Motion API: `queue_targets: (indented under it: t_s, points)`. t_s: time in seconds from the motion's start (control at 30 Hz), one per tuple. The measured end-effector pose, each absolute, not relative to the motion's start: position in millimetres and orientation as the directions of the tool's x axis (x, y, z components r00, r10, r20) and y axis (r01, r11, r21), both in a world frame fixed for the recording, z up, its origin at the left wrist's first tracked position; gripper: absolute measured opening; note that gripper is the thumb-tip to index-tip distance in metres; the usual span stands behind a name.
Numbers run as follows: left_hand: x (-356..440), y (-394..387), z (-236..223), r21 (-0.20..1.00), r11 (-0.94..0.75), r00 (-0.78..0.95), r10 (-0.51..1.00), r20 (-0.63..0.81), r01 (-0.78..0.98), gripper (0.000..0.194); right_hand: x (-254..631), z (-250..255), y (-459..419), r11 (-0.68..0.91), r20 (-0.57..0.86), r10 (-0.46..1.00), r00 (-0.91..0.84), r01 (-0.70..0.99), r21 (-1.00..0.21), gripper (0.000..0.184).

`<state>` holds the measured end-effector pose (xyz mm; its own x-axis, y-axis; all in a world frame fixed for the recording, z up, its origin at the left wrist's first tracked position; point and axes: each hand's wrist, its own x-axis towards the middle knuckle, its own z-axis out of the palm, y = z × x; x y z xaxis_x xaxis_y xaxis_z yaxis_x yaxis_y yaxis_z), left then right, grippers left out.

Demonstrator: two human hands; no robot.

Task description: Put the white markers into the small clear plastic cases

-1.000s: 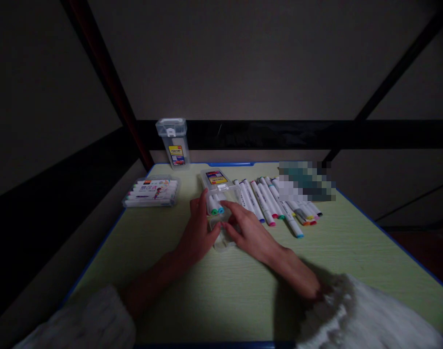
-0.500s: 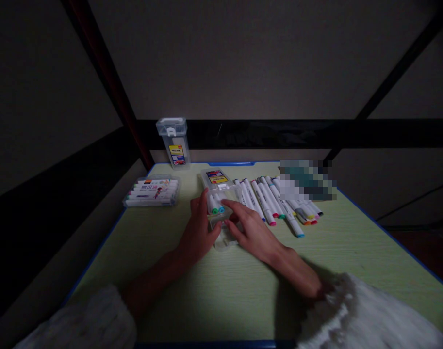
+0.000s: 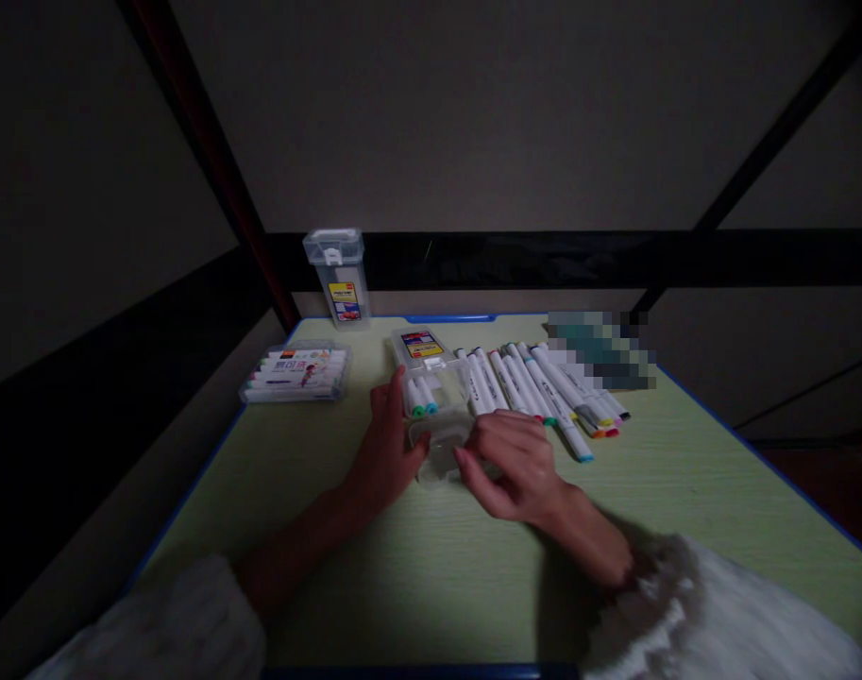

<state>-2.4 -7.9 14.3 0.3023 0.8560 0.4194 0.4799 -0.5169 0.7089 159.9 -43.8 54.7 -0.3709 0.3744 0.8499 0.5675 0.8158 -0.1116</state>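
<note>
A clear plastic marker case (image 3: 425,348) lies on its side in the middle of the table, its lid (image 3: 439,461) swung open toward me. Two white markers (image 3: 422,395) with green and blue ends rest inside it. My left hand (image 3: 382,444) grips the case's left side, thumb by the lid. My right hand (image 3: 515,463) is curled just right of the lid, over the near ends of loose white markers (image 3: 519,378). Its fingertips are partly hidden, so anything pinched in them does not show.
A filled marker pack (image 3: 295,373) lies at the left. Behind it stands an upright clear case (image 3: 342,283) with a closed lid. A pixelated flat item (image 3: 600,349) sits at the back right. Blue edging borders the pale green table (image 3: 416,586).
My right hand has drawn away from the case opening toward the right, its fingers now curled near the loose markers. My left hand and the case have stayed in place.
</note>
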Motion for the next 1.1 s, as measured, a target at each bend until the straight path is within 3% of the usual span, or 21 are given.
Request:
queue_targets:
  t_s: [0.13, 0.37, 0.73, 0.93, 1.1]
  points:
    - [-2.4, -6.7, 12.2, 0.704, -0.506, 0.295, 0.863, 0.411, 0.499, 0.085, 168.3, 58.1, -43.6, 0.778, 0.901, 0.341, -0.268, 0.618, -0.110, 0.030]
    - [-2.9, -6.4, 13.6, 0.706, -0.499, 0.289, 0.867, 0.407, 0.503, 0.085, 185.8, 64.1, -34.6, 0.593, 0.845, 0.509, -0.163, 0.778, -0.207, 0.030]
    - [-4.3, -6.9, 13.5, 0.706, -0.508, 0.289, 0.861, 0.418, 0.494, 0.086, 229.9, 57.4, -20.5, 0.159, 0.472, 0.882, 0.008, 0.936, -0.313, 0.033]
    - [-4.3, -6.9, 13.2, 0.707, -0.500, 0.279, 0.866, 0.416, 0.500, 0.084, 250.8, 44.9, -13.5, 0.208, 0.354, 0.929, -0.104, 0.941, -0.269, 0.017]
    - [-4.3, -6.7, 12.4, 0.699, -0.503, 0.288, 0.864, 0.413, 0.508, 0.083, 260.1, 37.5, -10.4, 0.237, 0.370, 0.919, -0.139, 0.943, -0.234, 0.019]
